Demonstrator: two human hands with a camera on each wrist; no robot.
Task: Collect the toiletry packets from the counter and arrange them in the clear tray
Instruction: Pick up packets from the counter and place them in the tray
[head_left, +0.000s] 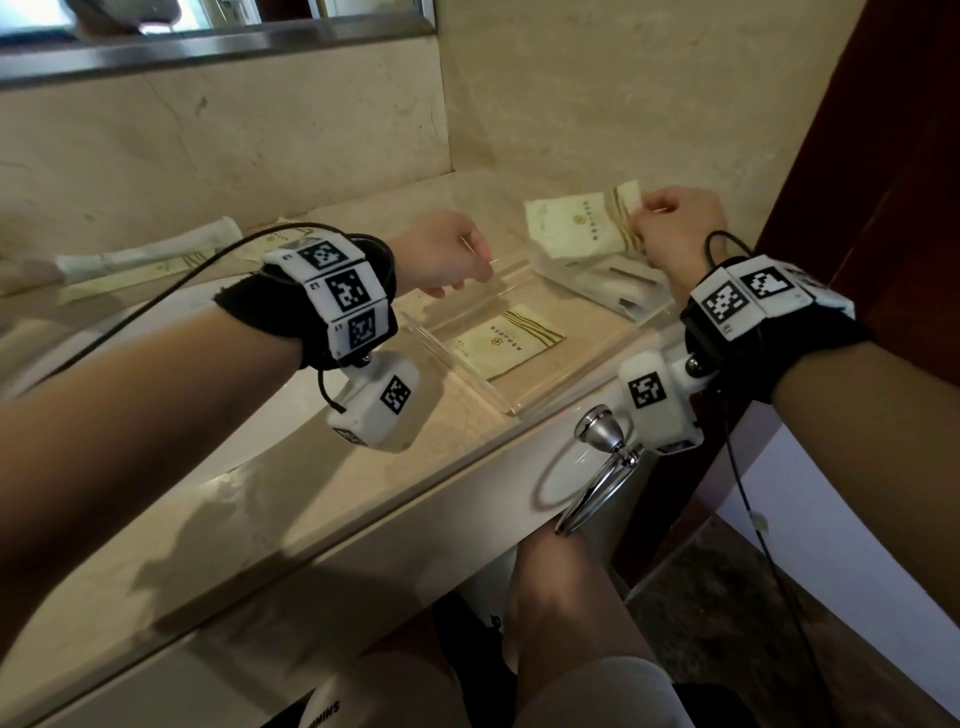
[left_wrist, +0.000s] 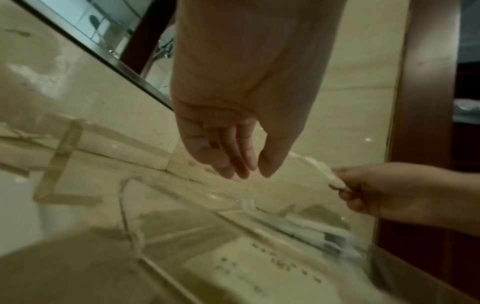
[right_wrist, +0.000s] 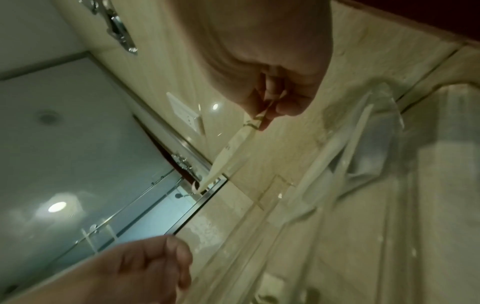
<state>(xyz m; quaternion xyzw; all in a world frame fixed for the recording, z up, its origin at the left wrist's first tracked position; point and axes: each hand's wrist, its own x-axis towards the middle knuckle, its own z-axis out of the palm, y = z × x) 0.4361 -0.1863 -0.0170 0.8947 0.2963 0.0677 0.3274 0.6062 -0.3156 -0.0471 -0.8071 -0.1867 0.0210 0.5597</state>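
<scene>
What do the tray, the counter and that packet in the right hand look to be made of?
Tray: clear rigid plastic, likely acrylic; thick see-through walls. Counter: polished beige stone, perhaps marble; veined and glossy. Packet pinched by the right hand: cream matte paper, seemingly; it bends.

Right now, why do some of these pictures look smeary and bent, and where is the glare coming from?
Head view: sharp, but the wide lens bows the counter edge, and the arms cast shadows there. Left wrist view: the clear tray and the packet inside are blurred, the left hand crisper. Right wrist view: soft throughout; a round lamp glares in the mirror, and the right hand pinching a packet is dim.
</scene>
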